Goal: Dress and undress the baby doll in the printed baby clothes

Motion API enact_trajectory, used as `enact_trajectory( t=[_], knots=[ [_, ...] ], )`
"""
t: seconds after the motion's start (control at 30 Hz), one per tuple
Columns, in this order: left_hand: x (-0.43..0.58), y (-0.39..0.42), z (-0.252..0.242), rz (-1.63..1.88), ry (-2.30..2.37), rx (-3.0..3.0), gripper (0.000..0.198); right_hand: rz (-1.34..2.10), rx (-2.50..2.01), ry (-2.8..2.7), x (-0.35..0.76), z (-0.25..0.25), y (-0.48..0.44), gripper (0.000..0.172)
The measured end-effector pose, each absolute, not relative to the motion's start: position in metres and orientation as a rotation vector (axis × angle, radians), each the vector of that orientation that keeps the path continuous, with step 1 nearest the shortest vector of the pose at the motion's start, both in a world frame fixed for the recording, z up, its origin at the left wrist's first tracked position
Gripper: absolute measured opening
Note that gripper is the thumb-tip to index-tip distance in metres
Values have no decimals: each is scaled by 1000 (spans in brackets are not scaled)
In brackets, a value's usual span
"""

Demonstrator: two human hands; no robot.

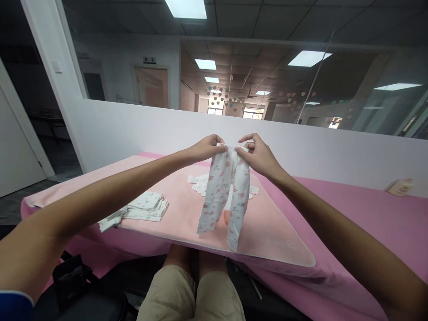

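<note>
Trousers (217,187), small and white with a pink print, hang upright in front of the person above a peach mat (274,223); fingers of the left hand (207,148) pinch one end of the waistband, and those of the right hand (262,156) pinch the other, probably so that the waist is held level and both legs drop freely; whether the hems touch the mat, I cannot tell. Behind them a white garment (199,185) lies spread out, partly hidden; an orange object (226,217) shows between the legs, too covered to identify; to the left, printed clothes (147,207) lie folded in layers, seemingly set aside to leave the middle free. The mat lies on the pink-covered worktop (361,209); far right, beside the white wall (133,129), a bottle (400,187) is the only clear container, its contents not discernible.
</note>
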State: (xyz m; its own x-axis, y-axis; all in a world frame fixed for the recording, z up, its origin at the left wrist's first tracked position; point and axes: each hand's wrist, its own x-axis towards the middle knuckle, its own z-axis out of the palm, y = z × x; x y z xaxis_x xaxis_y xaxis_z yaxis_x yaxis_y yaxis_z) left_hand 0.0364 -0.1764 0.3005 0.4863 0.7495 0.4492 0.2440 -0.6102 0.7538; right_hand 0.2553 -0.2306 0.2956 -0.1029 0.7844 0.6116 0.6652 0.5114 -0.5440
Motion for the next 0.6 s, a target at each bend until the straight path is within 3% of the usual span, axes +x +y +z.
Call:
enact_trajectory(
  t=[0.33, 0.47, 0.6],
  knots=[
    [56, -155, 283, 1010, 790, 2014, 45, 607, -916, -1811, 251, 266, -201, 51],
    [35, -115, 280, 1138, 901, 2107, 29, 528, -1024, -1734, 281, 245, -185, 54],
    [-48, -68, 285, 1307, 1185, 2168, 34, 415, -1248, -1600, 313, 224, -172, 47]
  ],
)
